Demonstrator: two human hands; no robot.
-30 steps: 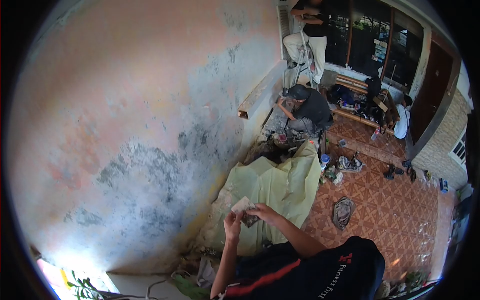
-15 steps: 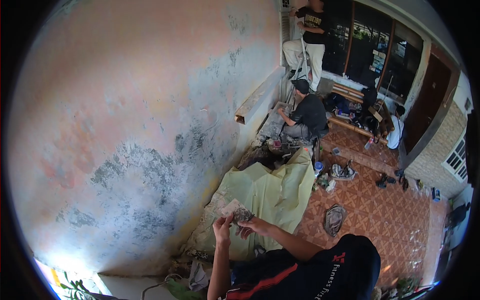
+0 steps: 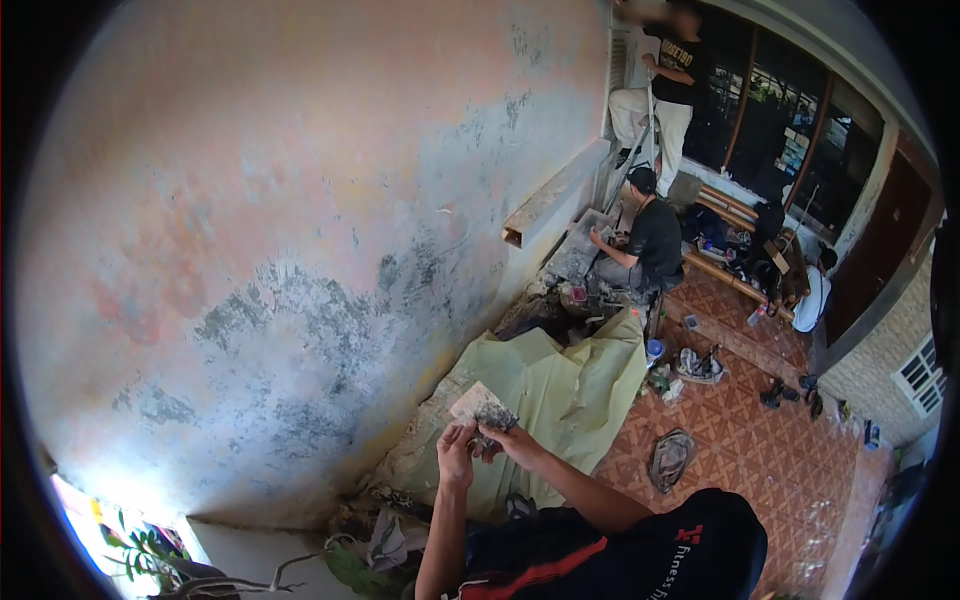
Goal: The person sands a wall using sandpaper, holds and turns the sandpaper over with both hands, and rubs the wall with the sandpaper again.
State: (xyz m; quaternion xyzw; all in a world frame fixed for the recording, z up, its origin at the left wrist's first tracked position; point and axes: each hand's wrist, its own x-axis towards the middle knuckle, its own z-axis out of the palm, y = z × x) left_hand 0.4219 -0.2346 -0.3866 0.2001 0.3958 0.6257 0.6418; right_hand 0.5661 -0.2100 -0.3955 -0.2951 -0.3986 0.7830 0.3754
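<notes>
Both hands hold a flat pale piece with dark speckling [image 3: 482, 403], which looks like a worn sheet of sandpaper. My left hand [image 3: 456, 456] pinches its lower left edge between thumb and fingers. From the right, my right hand [image 3: 508, 443] grips the dark lower edge, its fingers partly curled underneath. The piece is tilted, and its pale upper part faces up. Just beyond it lies a crumpled pale green sheet [image 3: 570, 390]. To the left rises a painted wall [image 3: 300, 200] with grey, rough, scraped-looking patches.
A co-worker in black [image 3: 655, 240] sits by the wall ahead; another person [image 3: 675, 90] stands on a ladder behind. A wooden bench [image 3: 722, 275] carries bags and loose items. A grey cloth [image 3: 672, 458] lies on the tiled floor [image 3: 745, 430]. A plant [image 3: 140, 545] is at lower left.
The view has turned slightly left, so the surroundings shift right. My hands have tilted the piece, and more of its pale face shows. The seated co-worker's arms have moved a little.
</notes>
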